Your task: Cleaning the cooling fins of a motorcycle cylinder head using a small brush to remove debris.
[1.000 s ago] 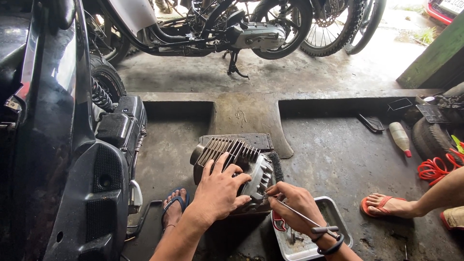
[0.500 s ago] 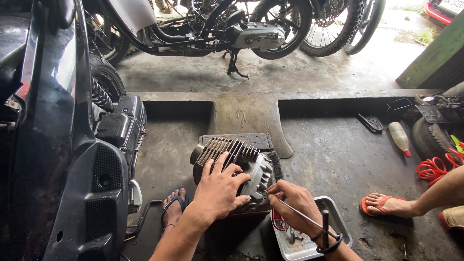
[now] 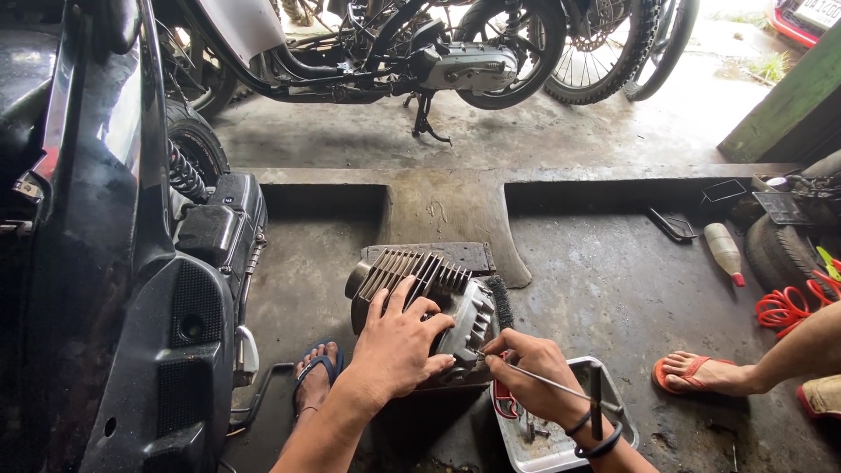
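A black scooter (image 3: 114,289) stood at the left. The finned engine block (image 3: 429,298) lay on the concrete floor (image 3: 613,289). The left hand (image 3: 399,342) pressed it with spread fingers; the right hand (image 3: 530,377) pinched a thin T-handled tool (image 3: 561,390).

The left hand (image 3: 399,342) covers part of the engine block (image 3: 438,289); the tool's (image 3: 561,392) tip is too small to tell.
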